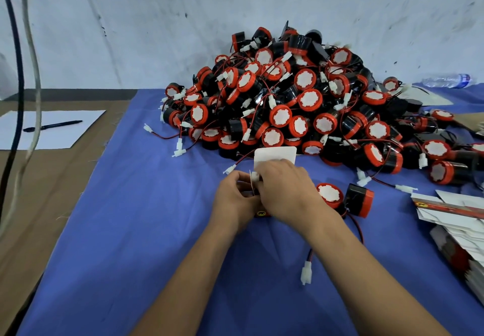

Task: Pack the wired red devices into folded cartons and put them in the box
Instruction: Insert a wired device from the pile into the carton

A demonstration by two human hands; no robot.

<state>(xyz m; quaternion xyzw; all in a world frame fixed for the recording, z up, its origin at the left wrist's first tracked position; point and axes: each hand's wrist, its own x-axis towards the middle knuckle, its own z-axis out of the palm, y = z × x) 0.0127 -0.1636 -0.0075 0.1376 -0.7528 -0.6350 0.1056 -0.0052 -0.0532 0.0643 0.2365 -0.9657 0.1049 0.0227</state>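
- My left hand (237,199) and right hand (285,191) both grip a small carton (275,155) on the blue cloth (131,231); its white flap stands up behind my fingers.
- I see two loose red devices (330,195) just right of my hands.
- The big device pile (301,100) sits behind, flat cartons (450,212) far right.

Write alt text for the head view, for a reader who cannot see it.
Two hands, left and right, fold a white carton on a blue cloth, just in front of a big pile of red and black wired devices. Two loose devices lie right of the hands, flat cartons at the right edge, and a pen on paper at far left.
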